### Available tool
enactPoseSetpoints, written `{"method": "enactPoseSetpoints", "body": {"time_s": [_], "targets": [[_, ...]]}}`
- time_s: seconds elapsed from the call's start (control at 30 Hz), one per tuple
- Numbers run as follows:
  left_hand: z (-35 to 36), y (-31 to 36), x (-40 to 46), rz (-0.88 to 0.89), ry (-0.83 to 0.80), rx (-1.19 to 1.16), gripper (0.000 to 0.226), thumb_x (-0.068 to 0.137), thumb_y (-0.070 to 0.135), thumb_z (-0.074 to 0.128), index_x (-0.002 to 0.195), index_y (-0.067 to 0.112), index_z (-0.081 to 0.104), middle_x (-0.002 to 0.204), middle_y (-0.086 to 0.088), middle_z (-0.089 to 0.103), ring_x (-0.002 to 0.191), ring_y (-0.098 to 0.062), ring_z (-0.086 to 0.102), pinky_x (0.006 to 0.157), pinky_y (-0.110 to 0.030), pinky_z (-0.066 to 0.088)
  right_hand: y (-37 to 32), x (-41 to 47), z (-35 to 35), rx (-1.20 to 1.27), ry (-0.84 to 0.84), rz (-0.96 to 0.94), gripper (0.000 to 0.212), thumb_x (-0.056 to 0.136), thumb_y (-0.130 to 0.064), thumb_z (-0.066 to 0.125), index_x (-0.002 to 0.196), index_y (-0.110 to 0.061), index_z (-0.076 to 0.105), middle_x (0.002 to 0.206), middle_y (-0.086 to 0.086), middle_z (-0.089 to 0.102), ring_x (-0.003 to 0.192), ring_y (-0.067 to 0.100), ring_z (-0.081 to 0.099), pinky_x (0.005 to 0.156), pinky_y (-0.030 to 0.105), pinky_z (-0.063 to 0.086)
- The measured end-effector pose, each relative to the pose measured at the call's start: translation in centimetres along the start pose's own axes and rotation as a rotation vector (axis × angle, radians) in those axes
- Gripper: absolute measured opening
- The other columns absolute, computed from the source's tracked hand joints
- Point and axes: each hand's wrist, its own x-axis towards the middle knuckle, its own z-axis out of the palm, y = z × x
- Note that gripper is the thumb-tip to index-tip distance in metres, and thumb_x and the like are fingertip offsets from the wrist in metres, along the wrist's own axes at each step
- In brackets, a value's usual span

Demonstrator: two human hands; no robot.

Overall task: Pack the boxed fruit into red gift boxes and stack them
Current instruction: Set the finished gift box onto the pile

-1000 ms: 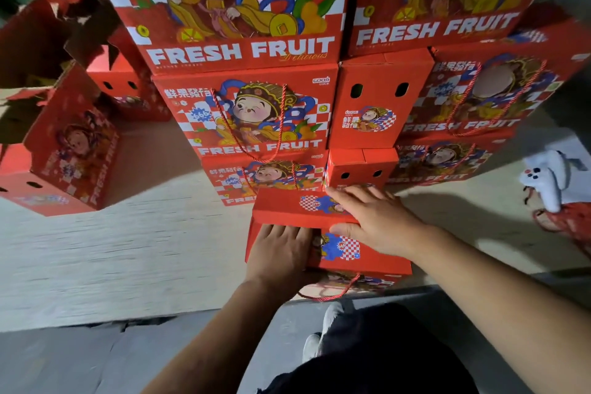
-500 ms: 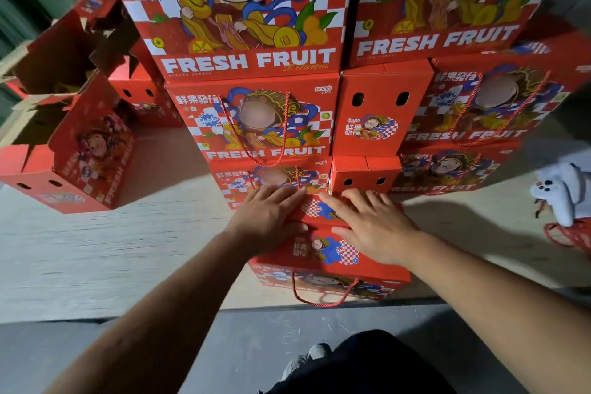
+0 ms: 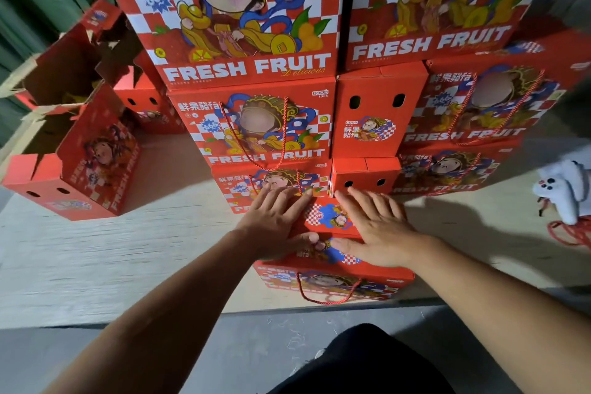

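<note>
Both thumbs now closer atop gift box [image 3: 332,269] (fingers [image 3: 284,201] flat)

White plush toy [image 3: 564,190] at right edge on pale wood board [image 3: 96,253]. Grey floor [image 3: 96,352] below. Green wall [image 3: 35,0] at left.

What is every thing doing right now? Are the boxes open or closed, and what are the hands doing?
Left hand: flat, fingers straight, pressing the near box's top.
Right hand: flat, pressing the same top.
Near gift box: closed, lying on the board, rope handle hanging in front.
Stacked gift boxes: closed, piled up.
Left boxes: open, flaps up.
White plush toy: lying on the board at the right.
</note>
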Motion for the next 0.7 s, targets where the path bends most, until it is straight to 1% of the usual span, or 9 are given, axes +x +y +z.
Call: {"method": "enactPoseSetpoints", "body": {"time_s": [0.07,0.17,0.23,0.3,0.37,0.5,0.6,0.67,0.7], "targets": [[-0.7,-0.5,0.1,-0.012,0.002,-0.158,0.097,0.091,0.088,0.012,0.169,0.030,0.014,0.167,-0.009,0.032,0.157,-0.036,0.021,0.130,-0.057,0.009,0.3,-0.1,-1.0,0.067,-0.042,0.015,0.099,0.079,-0.096,0.019,0.153,-0.049,-0.027,0.169,-0.011,-0.022,0.157,0.026,-0.014,0.125,0.050,-0.008],[-1.5,-1.5,0.2,-0.139,0.186,-0.446,0.081,0.101,0.076,0.028,0.158,0.021,0.043,0.158,-0.006,0.049,0.150,-0.031,0.037,0.127,-0.052,0.022,0.6,-0.9,-2.3,0.114,0.084,0.062,0.102,0.074,-0.101,0.015,0.159,-0.048,-0.006,0.171,-0.009,-0.004,0.156,0.026,0.001,0.126,0.048,-0.002],[-1.3,-1.4,-0.1,-0.250,0.286,-0.520,0.080,0.098,0.076,0.033,0.153,0.019,0.050,0.155,-0.005,0.053,0.144,-0.030,0.043,0.122,-0.048,0.031,0.2,-1.6,-2.0,0.067,0.158,0.078,0.098,0.077,-0.099,0.009,0.160,-0.046,0.000,0.172,-0.008,-0.001,0.156,0.023,0.003,0.125,0.046,-0.001],[-0.6,-0.5,-0.5,-0.315,0.291,-0.546,0.083,0.097,0.080,0.032,0.152,0.021,0.051,0.156,-0.004,0.052,0.142,-0.031,0.045,0.119,-0.046,0.036,-0.4,-2.0,-1.0,0.037,0.137,0.092,0.088,0.084,-0.090,0.000,0.160,-0.046,-0.004,0.173,-0.006,-0.004,0.158,0.020,-0.002,0.126,0.044,-0.004],[0.3,0.5,-0.7,-0.338,0.241,-0.511,0.087,0.093,0.081,0.023,0.156,0.025,0.047,0.161,-0.001,0.046,0.144,-0.031,0.042,0.121,-0.045,0.033,-0.9,-1.9,-0.2,0.033,0.105,0.111,0.078,0.089,-0.081,-0.006,0.160,-0.047,-0.011,0.173,-0.006,-0.009,0.158,0.019,-0.009,0.127,0.045,-0.005],[1.1,0.4,-0.3,-0.326,0.199,-0.342,0.085,0.097,0.082,0.011,0.161,0.033,0.036,0.168,0.002,0.036,0.154,-0.029,0.028,0.130,-0.049,0.013,-1.2,-1.3,-0.1,0.018,0.066,0.135,0.074,0.090,-0.075,-0.008,0.158,-0.048,-0.017,0.173,-0.006,-0.011,0.158,0.020,-0.012,0.128,0.046,-0.004],[0.8,-0.6,-0.1,-0.187,0.199,-0.232,0.103,0.088,0.094,0.011,0.159,0.026,0.041,0.162,-0.003,0.045,0.154,-0.031,0.032,0.130,-0.053,0.014,-1.0,-1.1,-0.8,-0.002,0.093,0.125,0.077,0.092,-0.077,0.010,0.162,-0.045,0.000,0.172,-0.007,0.011,0.157,0.022,0.008,0.125,0.044,0.017],[0.5,-1.2,0.1,-0.126,0.157,-0.265,0.113,0.078,0.103,0.018,0.157,0.026,0.041,0.158,-0.004,0.048,0.150,-0.032,0.038,0.126,-0.053,0.026,-0.9,-0.9,-1.6,0.017,0.152,0.106,0.079,0.092,-0.078,0.028,0.162,-0.041,0.019,0.166,-0.010,0.028,0.151,0.018,0.025,0.118,0.041,0.033],[0.4,-1.4,0.2,-0.124,0.143,-0.278,0.115,0.074,0.105,0.020,0.156,0.028,0.040,0.156,-0.004,0.048,0.146,-0.031,0.040,0.121,-0.052,0.032,-0.8,-0.7,-1.8,0.064,0.178,0.099,0.079,0.092,-0.076,0.037,0.160,-0.039,0.025,0.164,-0.012,0.033,0.149,0.017,0.030,0.115,0.040,0.036]]}}
